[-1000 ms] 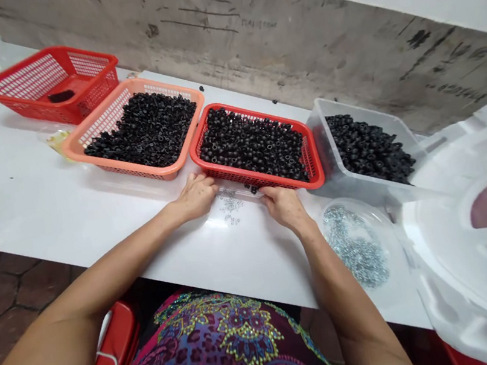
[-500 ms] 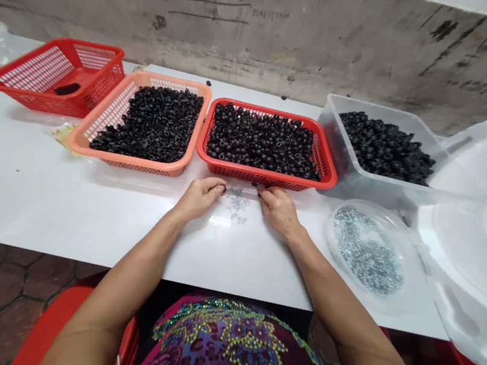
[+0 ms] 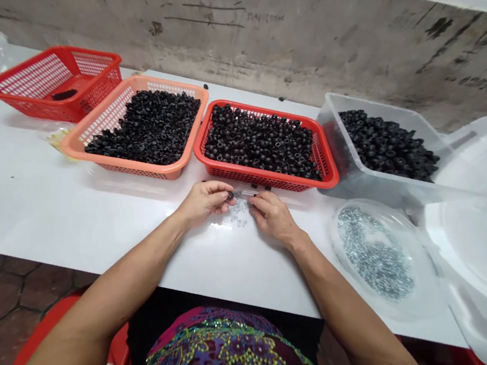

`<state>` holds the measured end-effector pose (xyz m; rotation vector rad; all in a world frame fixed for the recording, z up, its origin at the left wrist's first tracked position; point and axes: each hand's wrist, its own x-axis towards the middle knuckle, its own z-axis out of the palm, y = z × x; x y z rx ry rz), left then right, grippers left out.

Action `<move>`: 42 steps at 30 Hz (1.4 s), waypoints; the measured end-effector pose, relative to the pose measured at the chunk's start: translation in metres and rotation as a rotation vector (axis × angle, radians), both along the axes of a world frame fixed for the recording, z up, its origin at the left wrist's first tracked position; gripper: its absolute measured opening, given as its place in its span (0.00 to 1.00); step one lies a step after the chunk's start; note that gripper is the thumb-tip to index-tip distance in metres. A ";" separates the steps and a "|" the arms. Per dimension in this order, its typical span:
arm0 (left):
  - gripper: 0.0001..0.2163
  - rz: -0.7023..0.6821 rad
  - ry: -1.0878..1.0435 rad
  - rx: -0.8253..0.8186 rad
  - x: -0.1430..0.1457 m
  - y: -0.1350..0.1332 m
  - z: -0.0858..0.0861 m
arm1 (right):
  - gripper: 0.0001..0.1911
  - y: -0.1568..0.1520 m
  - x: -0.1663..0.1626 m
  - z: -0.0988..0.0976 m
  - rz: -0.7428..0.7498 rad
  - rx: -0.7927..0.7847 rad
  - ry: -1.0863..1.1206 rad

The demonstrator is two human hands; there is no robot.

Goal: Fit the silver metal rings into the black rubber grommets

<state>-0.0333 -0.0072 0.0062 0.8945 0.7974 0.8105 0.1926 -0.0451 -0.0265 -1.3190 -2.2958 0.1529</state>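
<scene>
Left hand curled, fingertips pinching near end of slim clear tube. Right hand closed in at far end; contact unclear. Tube between hands, just above table; looks light, stiff, slippery, best held at ends. Tiny silver pieces scattered under it. Red basket of black beads just ahead; clear dish right of right hand.

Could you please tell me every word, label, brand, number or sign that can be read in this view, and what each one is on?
No word, brand or number can be read.
Dark hand-scrawled marks on the concrete wall: too blurred to read.
Dark scrawled marks further right on that wall: also unreadable.
</scene>
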 end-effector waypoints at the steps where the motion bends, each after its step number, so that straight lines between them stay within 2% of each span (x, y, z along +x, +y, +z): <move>1: 0.08 -0.008 0.004 -0.011 0.001 0.000 0.000 | 0.14 0.001 -0.001 -0.002 0.005 0.016 -0.021; 11: 0.10 -0.057 0.024 0.031 0.006 -0.004 -0.006 | 0.15 0.003 -0.004 -0.010 0.018 0.154 -0.116; 17: 0.10 -0.066 0.019 0.065 0.007 -0.003 -0.011 | 0.11 0.001 -0.002 -0.003 0.006 0.094 0.070; 25: 0.12 -0.127 0.032 0.138 0.012 -0.009 -0.016 | 0.05 -0.016 -0.016 0.023 -0.066 -0.114 0.446; 29: 0.11 -0.154 0.039 0.204 0.014 -0.014 -0.013 | 0.04 -0.022 -0.023 0.033 -0.048 -0.171 0.545; 33: 0.10 -0.195 0.043 0.233 0.015 -0.017 -0.011 | 0.04 -0.023 -0.025 0.034 -0.024 -0.273 0.603; 37: 0.09 -0.236 0.032 0.265 0.015 -0.019 -0.012 | 0.03 -0.021 -0.023 0.033 -0.049 -0.450 0.695; 42: 0.09 -0.272 0.036 0.260 0.014 -0.021 -0.014 | 0.14 -0.017 -0.020 0.032 -0.092 -0.760 0.846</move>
